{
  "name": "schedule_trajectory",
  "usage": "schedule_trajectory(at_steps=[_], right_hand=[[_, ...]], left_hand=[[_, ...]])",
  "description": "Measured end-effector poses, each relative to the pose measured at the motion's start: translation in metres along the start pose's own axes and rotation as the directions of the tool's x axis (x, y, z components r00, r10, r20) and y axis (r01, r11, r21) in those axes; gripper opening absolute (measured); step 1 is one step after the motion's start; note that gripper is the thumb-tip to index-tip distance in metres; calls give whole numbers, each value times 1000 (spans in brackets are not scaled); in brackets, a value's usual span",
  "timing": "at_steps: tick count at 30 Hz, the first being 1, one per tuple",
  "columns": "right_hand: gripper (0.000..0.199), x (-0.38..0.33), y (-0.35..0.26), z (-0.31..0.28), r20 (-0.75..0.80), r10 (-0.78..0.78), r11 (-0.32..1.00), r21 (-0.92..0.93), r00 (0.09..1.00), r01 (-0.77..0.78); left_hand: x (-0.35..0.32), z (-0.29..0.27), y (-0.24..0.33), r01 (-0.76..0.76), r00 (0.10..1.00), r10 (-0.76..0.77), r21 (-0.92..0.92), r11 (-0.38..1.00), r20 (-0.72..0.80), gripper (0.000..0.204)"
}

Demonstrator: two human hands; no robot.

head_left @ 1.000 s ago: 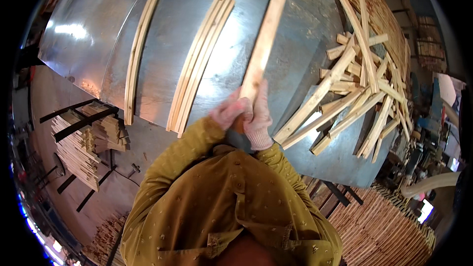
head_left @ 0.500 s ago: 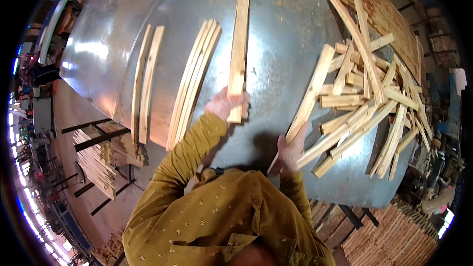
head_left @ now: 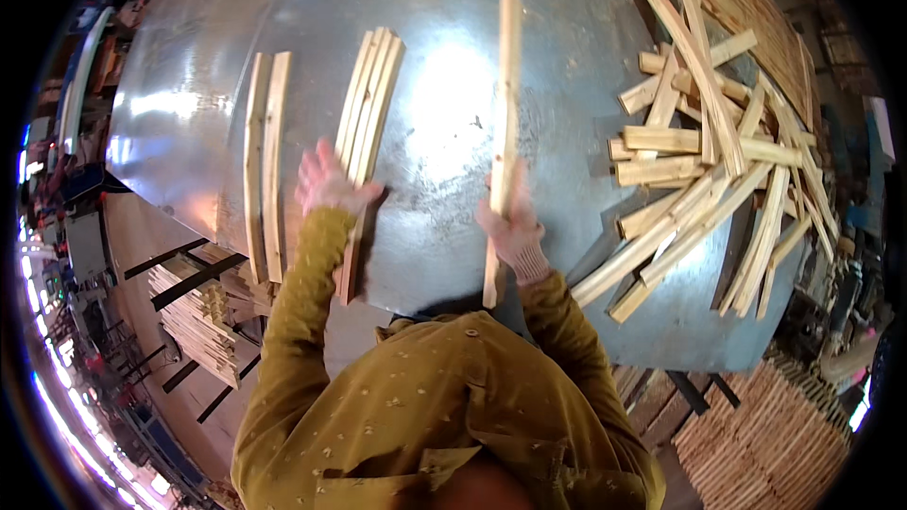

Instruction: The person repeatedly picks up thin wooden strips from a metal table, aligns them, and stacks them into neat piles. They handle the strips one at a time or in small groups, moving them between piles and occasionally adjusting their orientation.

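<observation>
Wood strip (head_left: 507,85) sits in the right hand (head_left: 515,225), fingers curled round its near part, over the metal table (head_left: 435,250); left hand (head_left: 331,187) lies spread wide across the grouped strips (head_left: 371,85), not clenched; a level wrist and flat palm should keep edges aligned

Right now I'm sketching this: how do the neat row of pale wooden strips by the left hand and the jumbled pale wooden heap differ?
In the neat row of pale wooden strips, pieces lie parallel; in the jumbled pale wooden heap, they cross at many angles. The row has few; the heap, many. Both rest on the grey metal table.
</observation>
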State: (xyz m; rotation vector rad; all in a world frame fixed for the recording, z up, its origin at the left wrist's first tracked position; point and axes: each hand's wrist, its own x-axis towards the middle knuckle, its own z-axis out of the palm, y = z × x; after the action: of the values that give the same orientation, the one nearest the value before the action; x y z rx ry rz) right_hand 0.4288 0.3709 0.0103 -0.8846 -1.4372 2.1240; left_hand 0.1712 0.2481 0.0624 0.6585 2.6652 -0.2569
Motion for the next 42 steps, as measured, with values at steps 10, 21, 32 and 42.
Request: schedule_trajectory(at_steps=[10,21,32,42], right_hand=[[43,13,19,59,278,263,620,685,924,-383],[83,63,-116,-164,-47,98,-605,-796,994,22],[71,61,-280,-71,117,-404,872,-250,907,420],[94,147,-186,-128,32,-348,415,-891,937,184]], left_hand=[[-77,46,-21,-347,932,231,-874,340,-280,93],[-98,81,1,748,597,701,-587,-311,390,72],[-109,99,-14,698,693,495,-662,-275,524,44],[-108,96,-46,-28,994,90,-624,781,67,51]])
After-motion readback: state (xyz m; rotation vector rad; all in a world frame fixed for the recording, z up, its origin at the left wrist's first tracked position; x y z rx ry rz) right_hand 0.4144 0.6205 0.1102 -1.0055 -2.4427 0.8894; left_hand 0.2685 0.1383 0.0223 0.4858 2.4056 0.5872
